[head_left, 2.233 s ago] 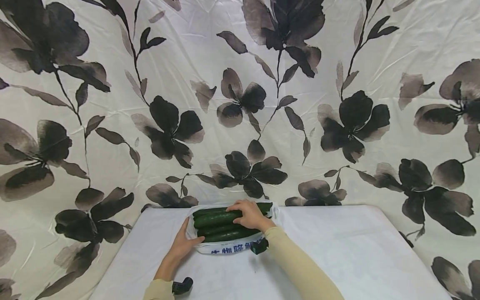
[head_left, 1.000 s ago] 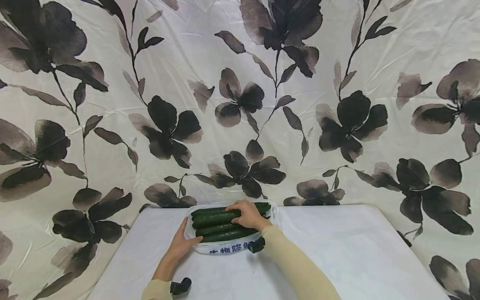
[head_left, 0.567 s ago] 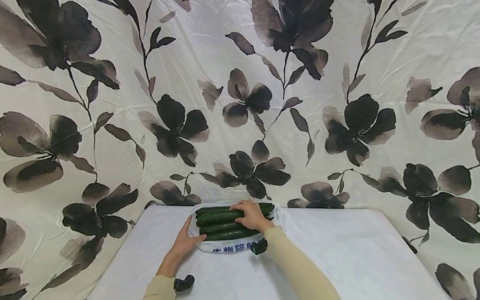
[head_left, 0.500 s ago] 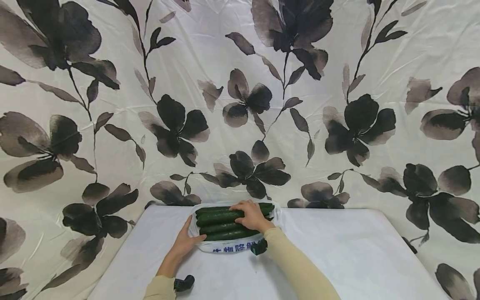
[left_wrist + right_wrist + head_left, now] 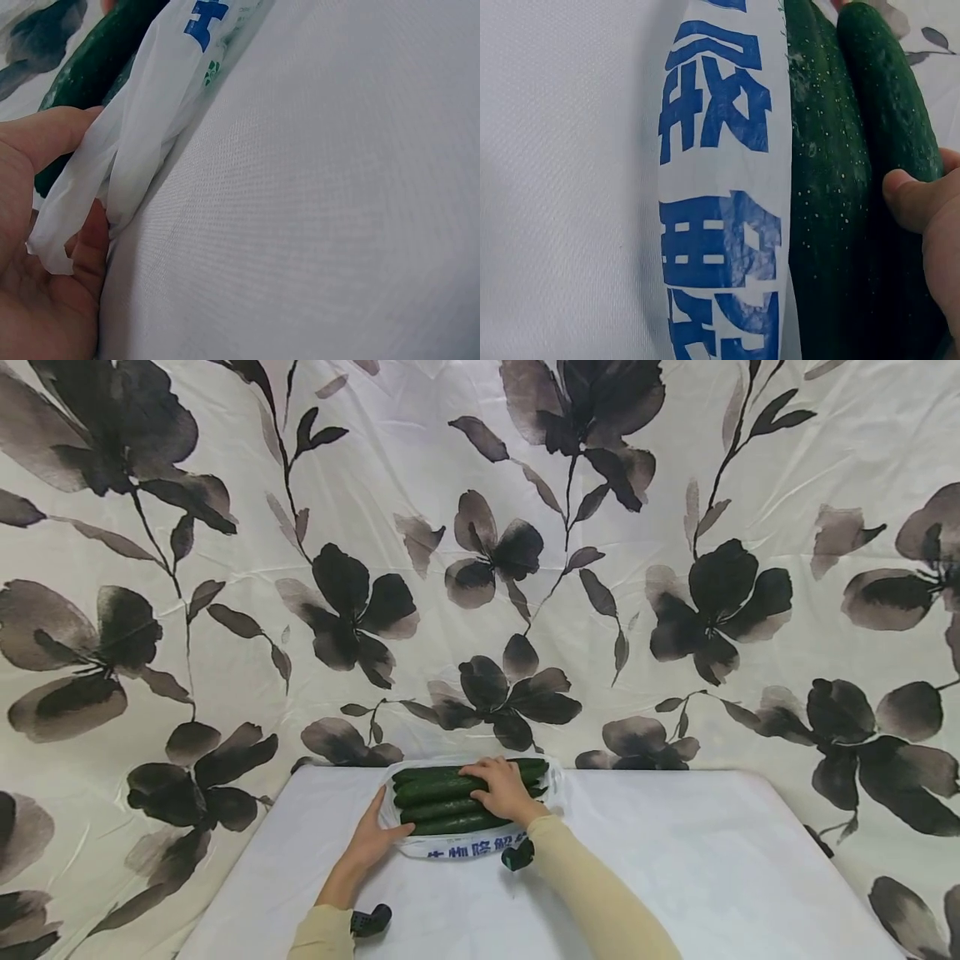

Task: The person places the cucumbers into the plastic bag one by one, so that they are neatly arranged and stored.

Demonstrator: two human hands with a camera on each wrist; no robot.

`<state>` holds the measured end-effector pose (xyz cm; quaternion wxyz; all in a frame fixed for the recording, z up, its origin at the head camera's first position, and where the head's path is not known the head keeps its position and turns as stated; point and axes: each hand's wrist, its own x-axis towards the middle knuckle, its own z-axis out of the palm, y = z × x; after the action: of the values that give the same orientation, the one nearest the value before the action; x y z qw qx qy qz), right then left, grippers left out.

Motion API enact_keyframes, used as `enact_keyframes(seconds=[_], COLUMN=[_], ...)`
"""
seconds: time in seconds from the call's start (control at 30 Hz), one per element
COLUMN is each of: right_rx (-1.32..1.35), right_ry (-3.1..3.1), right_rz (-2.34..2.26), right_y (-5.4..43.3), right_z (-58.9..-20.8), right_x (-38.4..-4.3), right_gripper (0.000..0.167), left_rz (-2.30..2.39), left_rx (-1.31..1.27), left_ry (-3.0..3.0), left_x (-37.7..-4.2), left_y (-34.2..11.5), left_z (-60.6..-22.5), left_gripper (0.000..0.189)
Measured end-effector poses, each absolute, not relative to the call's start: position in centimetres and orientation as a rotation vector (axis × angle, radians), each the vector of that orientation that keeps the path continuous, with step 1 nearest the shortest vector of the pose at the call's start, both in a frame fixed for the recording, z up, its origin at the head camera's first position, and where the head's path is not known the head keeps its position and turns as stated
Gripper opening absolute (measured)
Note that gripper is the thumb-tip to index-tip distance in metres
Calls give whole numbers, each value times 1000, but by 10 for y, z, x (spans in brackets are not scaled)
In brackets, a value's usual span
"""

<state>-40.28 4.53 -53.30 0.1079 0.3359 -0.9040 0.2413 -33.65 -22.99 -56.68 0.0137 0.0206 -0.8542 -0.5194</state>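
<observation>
Several long dark green cucumbers (image 5: 431, 791) lie side by side in an open white plastic bag (image 5: 412, 847) with blue lettering. My left hand (image 5: 369, 842) holds the bag's left end. In the left wrist view, its thumb lies by a cucumber's end (image 5: 90, 64) and its fingers curl under the white plastic (image 5: 90, 180). From above, my right hand (image 5: 502, 789) grips one of the upper cucumbers, thumb on the near side and fingers over the far side. The right wrist view shows that thumb pressed against the gripped cucumber (image 5: 889, 90); the fingertips are mostly hidden.
The bag sits at the back edge of a white-covered table (image 5: 660, 860). Behind it hangs a white cloth (image 5: 420, 468) printed with dark flowers. Black wrist cameras are strapped at the left wrist (image 5: 371, 920) and right wrist (image 5: 517, 855).
Both hands keep their hold and barely move. The head view has shifted slightly, and a little more of the bag's blue lettering shows beside the right wrist.
</observation>
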Motion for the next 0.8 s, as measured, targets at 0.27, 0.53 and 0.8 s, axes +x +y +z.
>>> enact_keyframes(seconds=[0.27, 0.53, 0.8], right_rx=[1005, 963, 910], right_ry=[-2694, -2687, -2667], right_rz=[749, 763, 715], right_y=[50, 54, 66], right_z=[-527, -526, -528], right_x=[-400, -401, -405], right_gripper=[42, 41, 38], left_rz=[-1618, -1628, -1617], left_rx=[81, 89, 95], left_ry=[-2663, -2666, -2665], left_x=[-338, -335, -335], left_y=[-227, -227, -227], left_z=[-566, -566, -564], left_gripper=[103, 103, 102])
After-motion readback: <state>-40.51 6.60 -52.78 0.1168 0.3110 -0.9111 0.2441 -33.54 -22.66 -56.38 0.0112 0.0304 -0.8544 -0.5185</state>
